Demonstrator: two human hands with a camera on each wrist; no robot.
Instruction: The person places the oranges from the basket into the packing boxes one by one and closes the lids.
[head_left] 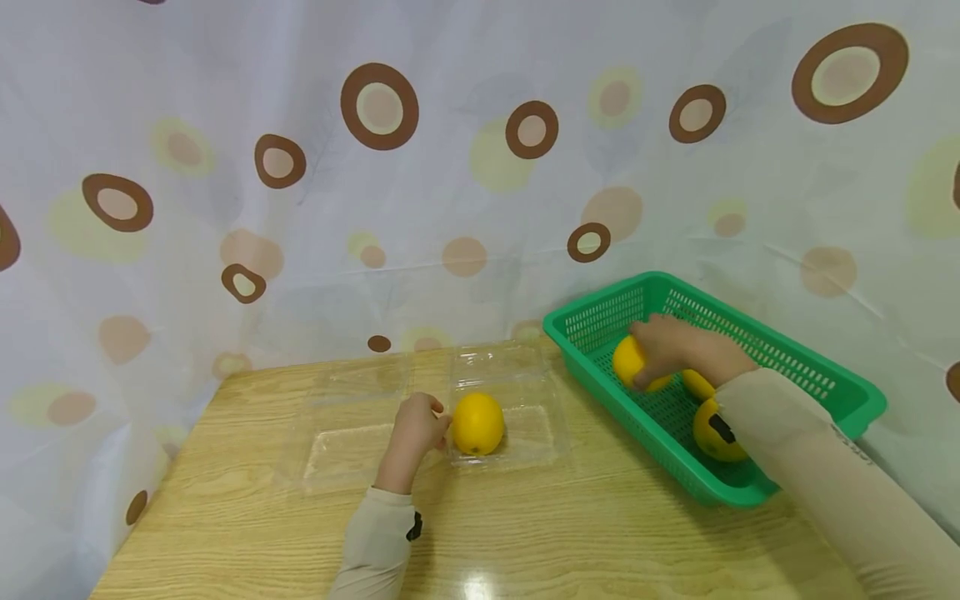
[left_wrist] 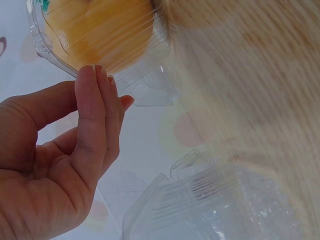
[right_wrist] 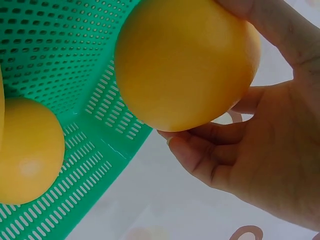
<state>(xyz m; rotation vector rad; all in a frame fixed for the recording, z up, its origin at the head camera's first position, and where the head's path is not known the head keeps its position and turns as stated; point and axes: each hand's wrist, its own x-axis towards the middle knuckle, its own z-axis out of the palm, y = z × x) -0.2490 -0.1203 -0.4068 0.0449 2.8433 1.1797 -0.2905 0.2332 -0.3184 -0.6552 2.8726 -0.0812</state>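
My right hand (head_left: 663, 346) grips an orange (right_wrist: 185, 65) with thumb and fingers at the far end of a green plastic basket (head_left: 637, 417). Several more oranges (right_wrist: 27, 150) lie in the basket, partly hidden by my right arm in the head view. Another orange (head_left: 477, 424) sits in the left part of a clear plastic clamshell box (head_left: 528, 429). My left hand (head_left: 417, 429) is beside that box, its fairly straight fingertips (left_wrist: 92, 82) touching the box's left wall close to the orange. Its thumb tip is hidden behind the fingers.
A second clear clamshell box (head_left: 345, 450) stands to the left of my left hand, its lid raised toward the back. Everything stands on a wood-grain table (head_left: 525, 533). A patterned curtain (head_left: 450, 183) hangs right behind the boxes and basket.
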